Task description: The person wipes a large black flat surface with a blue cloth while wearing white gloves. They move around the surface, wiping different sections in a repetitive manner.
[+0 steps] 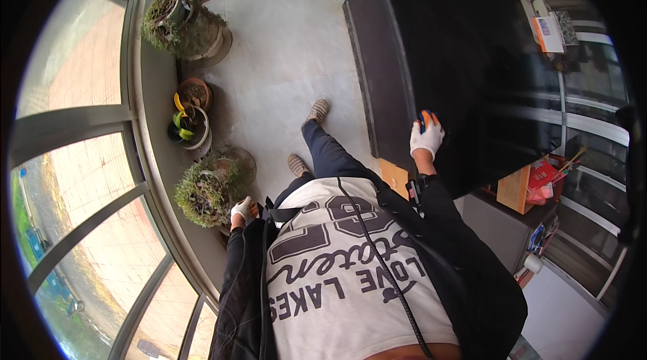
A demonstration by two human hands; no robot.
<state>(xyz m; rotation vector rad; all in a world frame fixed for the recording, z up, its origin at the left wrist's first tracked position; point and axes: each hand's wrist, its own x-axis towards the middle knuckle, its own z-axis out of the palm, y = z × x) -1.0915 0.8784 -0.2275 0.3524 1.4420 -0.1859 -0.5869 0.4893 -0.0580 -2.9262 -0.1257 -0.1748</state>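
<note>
My right hand (427, 132), in a white glove with orange on its fingers, rests at the near edge of a glossy black tabletop (470, 77). A small patch of blue shows at its fingertips; whether this is a held thing or part of the glove I cannot tell. My left hand (243, 212), in a similar glove, hangs low at my side with its fingers curled, beside a bushy potted plant (204, 196). Its palm is hidden. The dark front panel (379, 67) of the table stands just right of my legs.
More potted plants (189, 26) and a white pot (197, 130) line the window ledge (156, 82) at left. Grey floor tiles (288, 47) run ahead. Books (551, 34) lie at the tabletop's far side. A cardboard box (514, 189) with red packets sits on a dark cabinet (498, 228).
</note>
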